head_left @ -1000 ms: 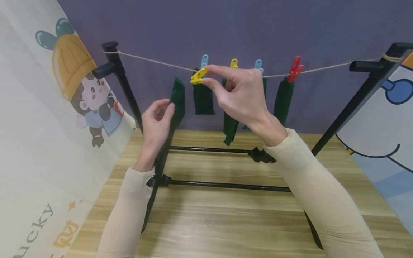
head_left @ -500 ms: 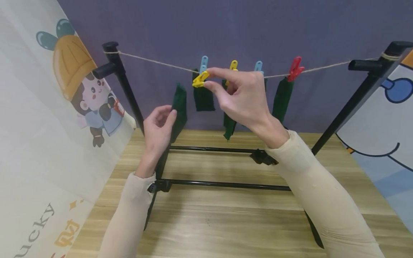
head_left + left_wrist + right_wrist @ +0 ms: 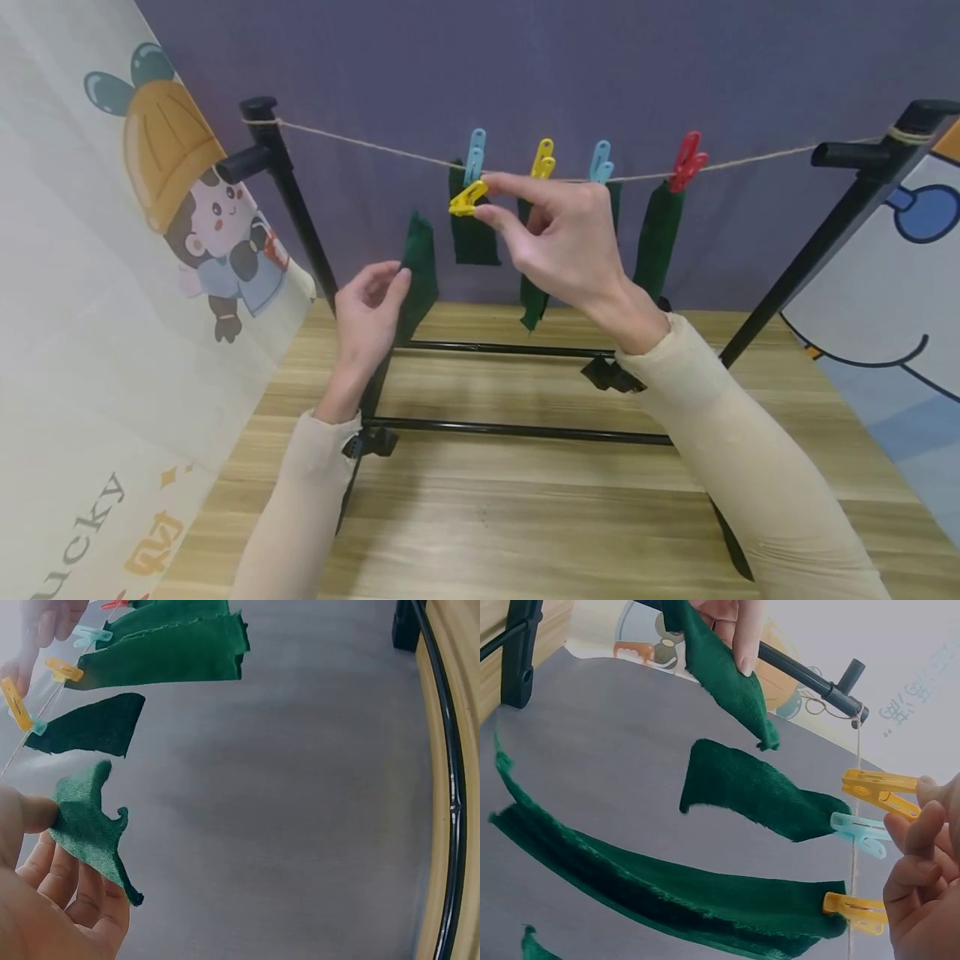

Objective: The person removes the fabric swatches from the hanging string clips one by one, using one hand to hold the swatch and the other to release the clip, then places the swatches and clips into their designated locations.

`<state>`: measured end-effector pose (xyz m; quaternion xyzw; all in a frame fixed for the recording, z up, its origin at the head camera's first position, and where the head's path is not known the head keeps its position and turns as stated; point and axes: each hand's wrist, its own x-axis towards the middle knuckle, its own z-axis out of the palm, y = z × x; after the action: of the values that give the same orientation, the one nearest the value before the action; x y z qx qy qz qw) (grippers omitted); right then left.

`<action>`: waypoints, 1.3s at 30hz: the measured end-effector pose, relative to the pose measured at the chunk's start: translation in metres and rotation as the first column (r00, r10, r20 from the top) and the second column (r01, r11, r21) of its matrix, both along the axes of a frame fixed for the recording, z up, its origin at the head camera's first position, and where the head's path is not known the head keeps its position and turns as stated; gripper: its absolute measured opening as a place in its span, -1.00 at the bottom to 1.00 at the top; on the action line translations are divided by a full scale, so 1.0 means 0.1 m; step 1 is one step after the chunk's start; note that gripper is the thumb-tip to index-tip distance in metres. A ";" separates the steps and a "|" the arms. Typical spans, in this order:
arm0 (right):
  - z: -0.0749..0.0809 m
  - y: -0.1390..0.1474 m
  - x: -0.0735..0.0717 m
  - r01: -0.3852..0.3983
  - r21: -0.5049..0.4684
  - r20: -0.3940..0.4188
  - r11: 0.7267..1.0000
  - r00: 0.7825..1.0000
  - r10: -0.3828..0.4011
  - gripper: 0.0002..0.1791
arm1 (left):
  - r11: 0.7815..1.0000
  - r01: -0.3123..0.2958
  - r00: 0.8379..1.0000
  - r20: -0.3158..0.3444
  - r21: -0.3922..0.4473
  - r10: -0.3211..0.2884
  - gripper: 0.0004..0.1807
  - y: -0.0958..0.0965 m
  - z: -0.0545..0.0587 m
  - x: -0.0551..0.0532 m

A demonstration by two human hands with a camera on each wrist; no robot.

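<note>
My left hand point(image 3: 367, 312) pinches a piece of dark green cloth point(image 3: 420, 275) between thumb and fingers, below the string and left of the hung pieces. In the left wrist view the cloth point(image 3: 86, 825) curls at its free edge. With thumb and forefinger my right hand point(image 3: 573, 237) pinches a yellow clothespin point(image 3: 468, 198), just in front of the leftmost hung cloth point(image 3: 475, 237). That hung piece is held on the string by a light blue clothespin point(image 3: 474, 158). Seen from the right wrist, the pinched clothespin point(image 3: 881, 791) is beside the string point(image 3: 859, 746).
The string point(image 3: 360, 142) runs between two black posts point(image 3: 281, 167) of a rack. Farther right, a yellow clothespin point(image 3: 543, 158), a blue one point(image 3: 601, 162) and a red one point(image 3: 687, 162) hold more green cloths. Black crossbars point(image 3: 525, 429) run low over the wooden table point(image 3: 480, 517).
Both hands have moved down slightly, the left with the green cloth and the right with the yellow clothespin. The hung cloths and their clothespins stay on the string.
</note>
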<state>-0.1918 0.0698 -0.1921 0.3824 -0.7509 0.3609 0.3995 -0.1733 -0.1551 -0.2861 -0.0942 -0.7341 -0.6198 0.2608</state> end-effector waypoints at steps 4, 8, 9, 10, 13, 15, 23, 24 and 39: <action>-0.06 0.03 -0.03 0.001 0.002 0.006 1.000 1.000 -0.001 -0.70 | 1.000 -0.001 1.000 0.012 -0.006 0.001 -0.74 0.00 -0.03 0.01; -0.10 0.06 -0.03 0.011 0.000 0.012 1.000 1.000 -0.011 -0.71 | 1.000 0.009 1.000 0.016 0.013 -0.009 -0.75 0.00 -0.06 0.01; -0.11 0.07 -0.02 0.013 -0.001 0.014 1.000 1.000 -0.013 -0.71 | 1.000 0.010 1.000 0.018 0.019 -0.010 -0.75 0.00 -0.06 0.01; -0.12 0.08 -0.02 0.016 -0.001 0.017 1.000 1.000 -0.016 -0.71 | 1.000 0.010 1.000 0.019 0.026 -0.010 -0.75 0.00 -0.07 0.00; -0.14 0.09 0.00 0.020 -0.005 0.016 1.000 1.000 -0.020 -0.71 | 0.999 0.007 1.000 0.024 0.036 -0.008 -0.76 -0.01 -0.08 0.01; -0.15 0.10 0.01 0.018 -0.010 0.014 1.000 1.000 -0.018 -0.70 | 0.999 0.004 1.000 0.030 0.033 -0.005 -0.76 -0.01 -0.10 0.01; -0.11 0.10 0.14 -0.008 -0.031 0.039 0.999 0.999 0.010 -0.70 | 1.000 0.003 0.998 0.062 0.026 -0.005 -0.75 -0.04 -0.17 0.01; -0.10 0.09 0.16 -0.011 -0.034 0.049 0.999 0.999 0.013 -0.71 | 1.000 0.004 0.998 0.060 0.023 -0.005 -0.75 -0.04 -0.18 0.01; -0.10 0.14 0.27 -0.024 -0.066 0.243 0.998 0.969 0.039 -0.69 | 0.999 0.041 0.996 0.075 0.022 -0.043 -0.69 -0.16 -0.55 -0.12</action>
<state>-0.1653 0.0834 -0.2021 0.3342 -0.7767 0.4347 0.3099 -0.1858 -0.1713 -0.3414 -0.0834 -0.7348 -0.6358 0.2208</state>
